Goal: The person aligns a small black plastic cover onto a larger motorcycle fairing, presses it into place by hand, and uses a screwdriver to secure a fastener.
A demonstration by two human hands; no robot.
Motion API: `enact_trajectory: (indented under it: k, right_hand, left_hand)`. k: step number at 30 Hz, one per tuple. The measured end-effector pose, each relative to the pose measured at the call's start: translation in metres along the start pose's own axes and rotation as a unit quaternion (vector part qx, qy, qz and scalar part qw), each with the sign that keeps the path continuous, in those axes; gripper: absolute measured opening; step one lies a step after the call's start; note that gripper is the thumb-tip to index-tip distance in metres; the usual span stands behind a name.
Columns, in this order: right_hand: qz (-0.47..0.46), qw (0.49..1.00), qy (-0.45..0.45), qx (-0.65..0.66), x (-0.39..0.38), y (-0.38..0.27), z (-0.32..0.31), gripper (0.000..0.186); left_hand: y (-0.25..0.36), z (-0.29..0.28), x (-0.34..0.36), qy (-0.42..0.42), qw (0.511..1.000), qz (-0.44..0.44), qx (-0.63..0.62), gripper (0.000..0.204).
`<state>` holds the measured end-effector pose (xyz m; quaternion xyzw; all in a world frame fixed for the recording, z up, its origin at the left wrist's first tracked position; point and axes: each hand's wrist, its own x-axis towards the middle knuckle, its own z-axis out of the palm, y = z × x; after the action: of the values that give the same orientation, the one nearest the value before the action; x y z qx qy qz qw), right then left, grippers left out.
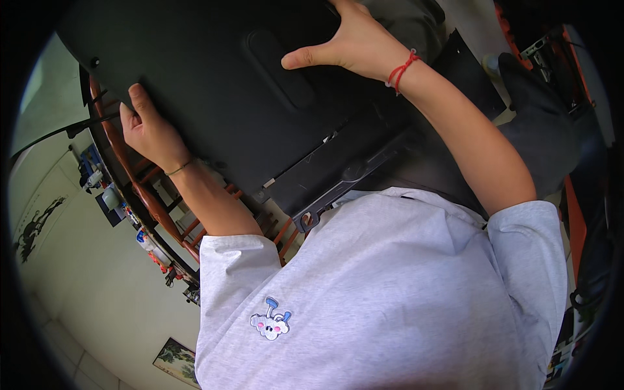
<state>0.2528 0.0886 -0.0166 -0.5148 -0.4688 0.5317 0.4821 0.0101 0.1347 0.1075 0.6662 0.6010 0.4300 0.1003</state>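
Note:
A large flat black panel [195, 78] fills the upper middle of the view, with a long rounded raised shape on its face. My left hand [153, 133] is closed on the panel's left edge, thumb on the face and fingers curled at the rim. On the other side, my right hand [364, 42] holds the upper right part of the panel. Its thumb lies stretched across the face, and most of its fingers are hidden at the top. Along the panel's lower edge, close to my shirt, runs a black strip [354, 172] with a loop-like end.
Reddish-brown wooden rails [140, 172] stand to the left, behind my left forearm. Beside them, several small items [110, 195] line a dark ledge. A framed picture [175, 361] hangs on the pale wall at lower left. Dark cloth-like shapes [536, 130] and orange-edged equipment lie to the right.

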Motion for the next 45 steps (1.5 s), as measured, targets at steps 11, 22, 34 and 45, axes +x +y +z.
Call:
enact_trajectory:
  k: [11, 22, 34, 45]
  right_hand:
    - [0.061, 0.996, 0.059, 0.009, -0.052, -0.027, 0.01, 0.033]
    - [0.129, 0.991, -0.031, 0.005, -0.043, -0.037, -0.018, 0.043]
    - [0.009, 0.929, 0.182, -0.322, -0.052, -0.028, -0.042, 0.132]
    - [0.014, 0.979, 0.093, -0.18, -0.038, -0.02, -0.058, 0.137]
  left_hand:
    - [-0.02, 0.004, -0.015, -0.021, 0.996, -0.075, -0.04, 0.04]
    - [-0.022, 0.02, -0.022, -0.027, 0.994, -0.051, -0.091, 0.041]
    - [-0.006, 0.041, 0.001, -0.071, 0.987, -0.011, -0.141, 0.043]
    - [0.034, 0.044, 0.0, -0.073, 0.989, 0.005, -0.129, 0.036]
